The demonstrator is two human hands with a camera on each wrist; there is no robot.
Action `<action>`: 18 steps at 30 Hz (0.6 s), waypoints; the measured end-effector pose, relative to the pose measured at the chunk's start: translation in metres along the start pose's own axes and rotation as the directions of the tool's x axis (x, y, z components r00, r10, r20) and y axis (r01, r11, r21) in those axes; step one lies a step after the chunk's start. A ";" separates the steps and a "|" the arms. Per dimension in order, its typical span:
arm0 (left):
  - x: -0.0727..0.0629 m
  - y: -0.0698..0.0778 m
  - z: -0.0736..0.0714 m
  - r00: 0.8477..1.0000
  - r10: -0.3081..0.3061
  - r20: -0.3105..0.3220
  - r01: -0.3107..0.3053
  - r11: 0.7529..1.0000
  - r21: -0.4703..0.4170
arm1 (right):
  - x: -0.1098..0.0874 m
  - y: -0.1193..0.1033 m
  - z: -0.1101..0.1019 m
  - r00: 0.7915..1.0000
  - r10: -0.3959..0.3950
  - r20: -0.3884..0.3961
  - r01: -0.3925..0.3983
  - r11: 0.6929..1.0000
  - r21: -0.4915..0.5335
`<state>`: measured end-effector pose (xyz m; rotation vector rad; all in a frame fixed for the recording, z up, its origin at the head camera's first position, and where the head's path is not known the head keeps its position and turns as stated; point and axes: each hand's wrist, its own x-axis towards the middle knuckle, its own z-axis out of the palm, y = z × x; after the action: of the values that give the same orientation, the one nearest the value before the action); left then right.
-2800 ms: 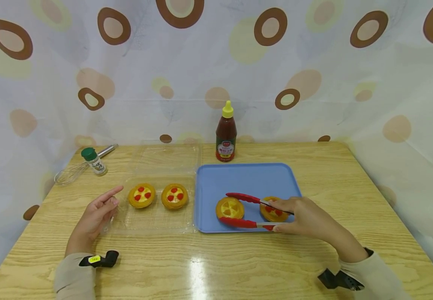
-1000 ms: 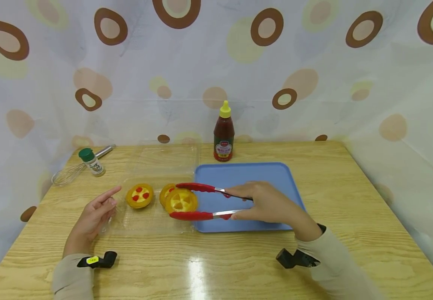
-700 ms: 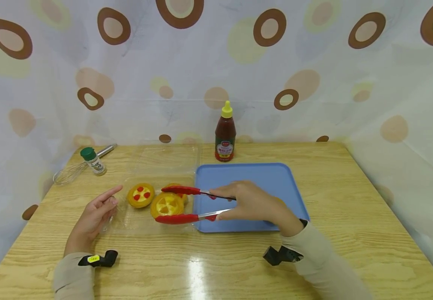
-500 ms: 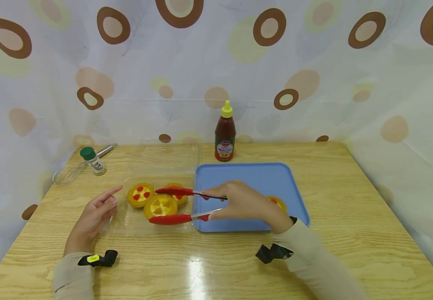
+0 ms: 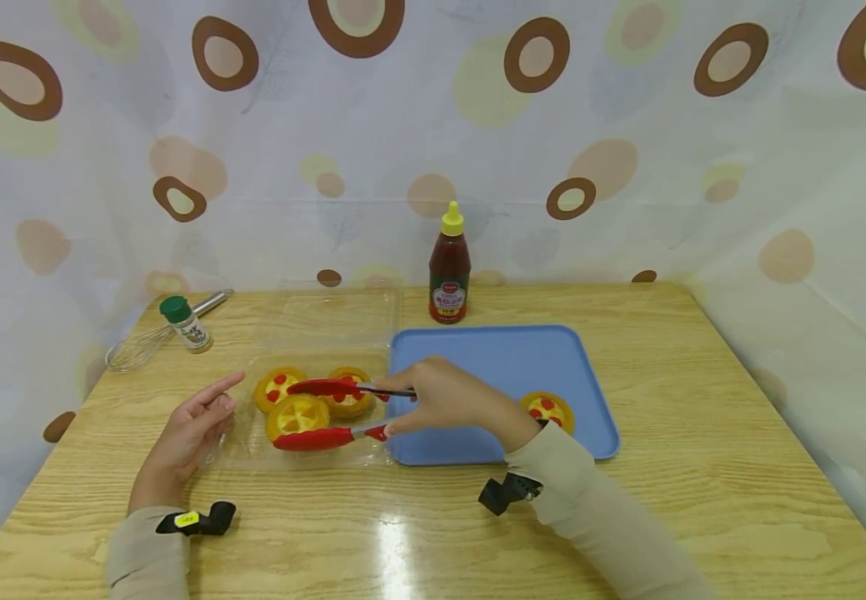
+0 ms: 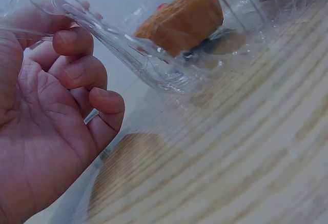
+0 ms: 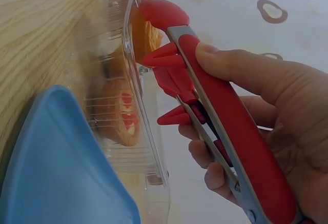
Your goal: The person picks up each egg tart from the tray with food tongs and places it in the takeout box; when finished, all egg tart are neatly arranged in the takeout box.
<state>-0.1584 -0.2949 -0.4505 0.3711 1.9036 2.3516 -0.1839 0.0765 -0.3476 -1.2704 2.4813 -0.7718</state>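
My right hand [image 5: 443,400] grips red-tipped tongs [image 5: 312,438], which hold an egg tart [image 5: 297,417] with yellow wedge-shaped topping over the clear plastic container [image 5: 252,452]. Two tarts with red heart-like pieces, a left one [image 5: 273,390] and a right one [image 5: 350,406], sit inside it; the held tart and tongs partly cover them. In the right wrist view the tong heads [image 7: 166,16] are by the container's rim. At the container's left side, my left hand [image 5: 188,433] holds the edge between thumb and fingers; the left wrist view shows the clear rim [image 6: 128,55] there.
A blue tray [image 5: 478,358] with one red-topped tart [image 5: 548,408] lies right of the container. The container's lid [image 5: 338,317] is folded back. Behind stand a sauce bottle [image 5: 450,279] and a green-capped shaker [image 5: 187,325] beside a whisk [image 5: 140,346].
My right hand has carried the yellow-topped tart in the tongs leftward from the blue tray into the container area, in front of the two tarts. My left hand has stayed in place.
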 end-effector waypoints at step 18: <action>0.001 0.001 0.000 0.999 -0.034 -0.023 0.034 0.999 0.002 | 0.026 -0.008 0.011 0.997 0.045 0.066 -0.047 0.999 0.018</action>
<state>-0.1589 -0.2951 -0.4498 0.3113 1.9071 2.3427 -0.1888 0.0480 -0.3516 -1.2080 2.4359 -0.7291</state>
